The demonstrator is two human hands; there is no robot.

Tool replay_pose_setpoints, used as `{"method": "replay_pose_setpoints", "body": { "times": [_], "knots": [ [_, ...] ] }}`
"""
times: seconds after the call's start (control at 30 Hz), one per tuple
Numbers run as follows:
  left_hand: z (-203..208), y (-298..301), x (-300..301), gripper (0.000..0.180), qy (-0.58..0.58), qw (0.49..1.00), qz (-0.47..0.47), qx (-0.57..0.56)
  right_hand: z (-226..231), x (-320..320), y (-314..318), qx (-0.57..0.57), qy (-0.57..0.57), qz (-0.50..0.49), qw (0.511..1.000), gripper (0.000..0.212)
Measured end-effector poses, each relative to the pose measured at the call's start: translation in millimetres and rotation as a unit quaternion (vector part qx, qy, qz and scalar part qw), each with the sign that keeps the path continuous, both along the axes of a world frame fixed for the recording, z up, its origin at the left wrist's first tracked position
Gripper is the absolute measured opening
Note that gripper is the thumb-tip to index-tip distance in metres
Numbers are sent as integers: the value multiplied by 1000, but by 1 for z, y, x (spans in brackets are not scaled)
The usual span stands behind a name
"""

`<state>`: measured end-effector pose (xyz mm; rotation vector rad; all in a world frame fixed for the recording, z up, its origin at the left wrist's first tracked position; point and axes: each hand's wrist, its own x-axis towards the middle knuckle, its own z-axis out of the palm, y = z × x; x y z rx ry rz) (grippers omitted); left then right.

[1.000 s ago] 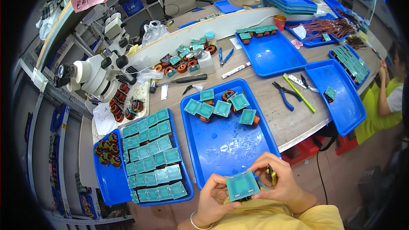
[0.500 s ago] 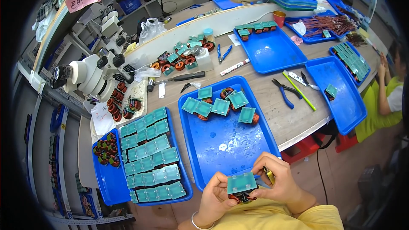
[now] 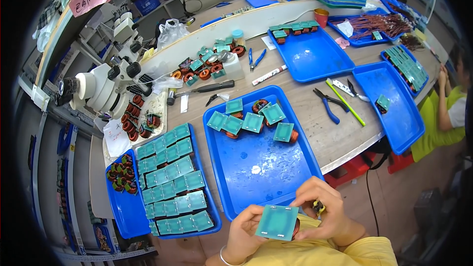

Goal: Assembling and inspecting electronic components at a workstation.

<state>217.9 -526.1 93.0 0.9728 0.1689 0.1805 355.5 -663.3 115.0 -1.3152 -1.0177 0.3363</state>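
Note:
A square green circuit board with a copper-wound coil under it is held up in front of my body. My left hand pinches its left edge. The fingertips of my right hand grip its right side, where some copper winding shows. A small yellow-and-black tool is also tucked in my right hand; its kind is mostly hidden by the fingers. Just beyond my hands lies a large blue tray, with several board-and-coil pieces in its far half.
Left of it, another blue tray holds rows of green boards, beside a smaller coil tray. A microscope stands at the left. Blue-handled pliers, a green stick and a hammer lie on the table. A co-worker sits right.
The board piece has been tilted so that its flat green face turns up toward me and hides most of the coil. The yellow-and-black tool has turned in my right hand.

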Motion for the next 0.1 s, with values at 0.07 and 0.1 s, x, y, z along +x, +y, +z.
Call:
{"method": "replay_pose_setpoints", "body": {
  "times": [0.07, 0.1],
  "knots": [
    [5, -2, 2, 39, 51, 998, 16, -16, 0, 0, 1, -8, 39, 12, 999, 51],
    [10, -5, 5, 36, 100, 994, 31, -32, 0, -1, 2, -15, 76, 22, 997, 49]
  ]
}}
